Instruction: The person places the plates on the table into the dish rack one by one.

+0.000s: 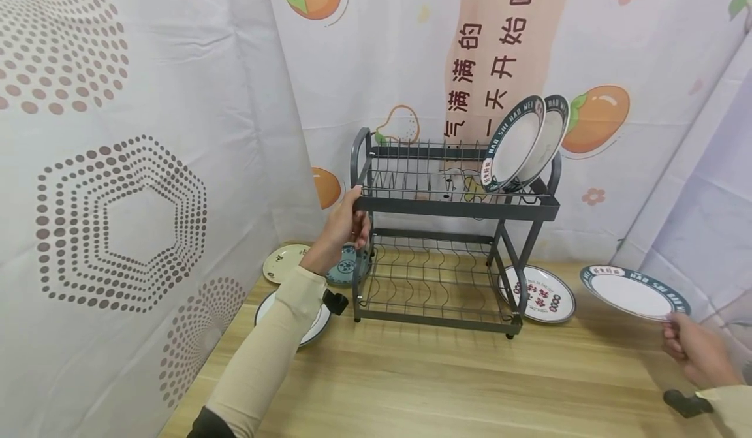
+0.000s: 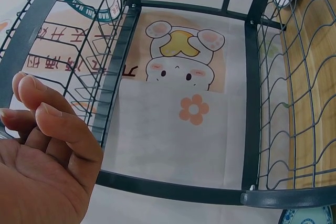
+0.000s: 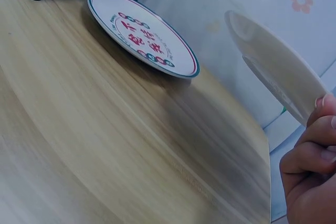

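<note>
The right hand pinched a green-rimmed plate by its edge — the dish rack, left hand gripping its corner, stood toward ten o'clock.

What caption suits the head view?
Right hand holds a plate beside the dish rack, left hand at its corner, two plates in its upper tier.
</note>
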Demonstrator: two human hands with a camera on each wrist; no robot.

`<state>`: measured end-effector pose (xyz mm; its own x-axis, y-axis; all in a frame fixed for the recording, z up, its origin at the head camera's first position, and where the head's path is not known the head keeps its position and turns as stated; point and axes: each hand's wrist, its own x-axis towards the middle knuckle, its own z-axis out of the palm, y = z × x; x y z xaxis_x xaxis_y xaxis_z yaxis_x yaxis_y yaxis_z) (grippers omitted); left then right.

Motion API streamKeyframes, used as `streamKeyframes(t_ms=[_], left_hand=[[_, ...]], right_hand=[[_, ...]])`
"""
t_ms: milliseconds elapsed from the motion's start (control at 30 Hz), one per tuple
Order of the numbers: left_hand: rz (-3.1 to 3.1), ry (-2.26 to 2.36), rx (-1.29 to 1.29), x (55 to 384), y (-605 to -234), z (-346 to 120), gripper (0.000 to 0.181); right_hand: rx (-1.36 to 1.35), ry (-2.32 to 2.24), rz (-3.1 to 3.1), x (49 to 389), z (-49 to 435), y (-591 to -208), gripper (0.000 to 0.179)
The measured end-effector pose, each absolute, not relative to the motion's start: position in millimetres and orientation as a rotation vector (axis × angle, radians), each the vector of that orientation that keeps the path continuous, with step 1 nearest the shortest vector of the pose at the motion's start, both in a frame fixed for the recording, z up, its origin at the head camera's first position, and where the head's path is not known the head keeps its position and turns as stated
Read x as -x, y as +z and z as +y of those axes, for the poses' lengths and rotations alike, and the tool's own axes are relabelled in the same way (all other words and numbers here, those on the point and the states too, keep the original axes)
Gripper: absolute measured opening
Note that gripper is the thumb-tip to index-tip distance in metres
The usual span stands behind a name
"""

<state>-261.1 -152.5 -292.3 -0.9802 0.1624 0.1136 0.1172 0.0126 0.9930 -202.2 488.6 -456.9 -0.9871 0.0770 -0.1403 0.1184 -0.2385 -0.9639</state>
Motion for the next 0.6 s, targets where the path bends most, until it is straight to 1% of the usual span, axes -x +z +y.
streamKeyframes(t_ms=[300, 600], left_hand=[[2.222, 2.16, -0.301, 261, -293, -153, 0.064], [2.234, 2.144, -0.3, 262, -291, -153, 0.064]], right_hand=[[-0.109, -2.479, 1.872, 203, 480, -446, 0.034], [0.04, -2.519, 1.811, 204, 471, -433, 0.041]])
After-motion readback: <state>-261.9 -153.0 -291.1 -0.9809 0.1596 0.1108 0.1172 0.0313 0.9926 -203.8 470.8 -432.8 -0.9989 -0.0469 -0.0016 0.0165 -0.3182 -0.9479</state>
